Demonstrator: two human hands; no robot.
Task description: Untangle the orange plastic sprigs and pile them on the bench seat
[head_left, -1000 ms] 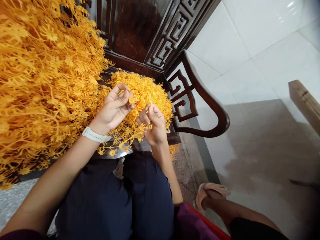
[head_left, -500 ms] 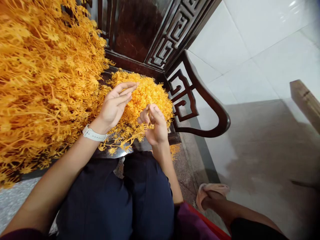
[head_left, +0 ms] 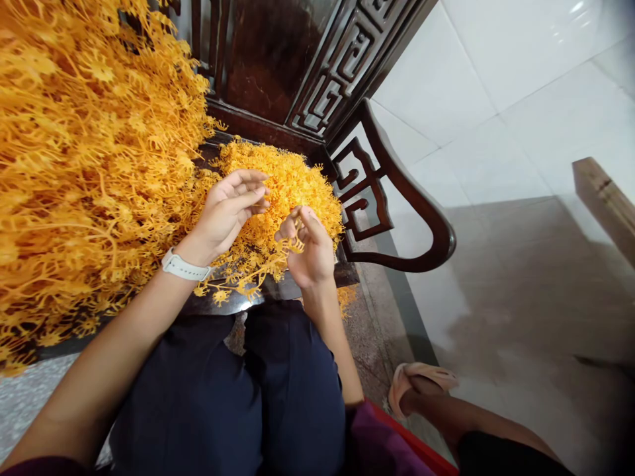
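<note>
My left hand (head_left: 225,211), with a pale watch band on its wrist, hovers over the smaller heap of orange plastic flower pieces (head_left: 302,182). Its fingers are stretched forward, the thumb lying near them, and I see nothing held in it. To its right, my right hand (head_left: 310,248) has its fingers curled round an orange plastic flower stem (head_left: 296,245), part of which shows below the fingertips. More branching orange stems (head_left: 248,284) lie just below, at the seat's front edge; whether they join the held piece I cannot tell.
A tall mass of orange plastic flowers (head_left: 99,165) fills the left side. The dark carved wooden bench (head_left: 278,66) has a curved armrest (head_left: 439,231) to the right. Another person's sandalled foot (head_left: 421,383) is at lower right, and a wooden edge (head_left: 602,198) at far right.
My left hand's fingers have drawn in and dipped slightly, the thumb now closer to them. My right hand has barely moved and keeps the flower stem.
</note>
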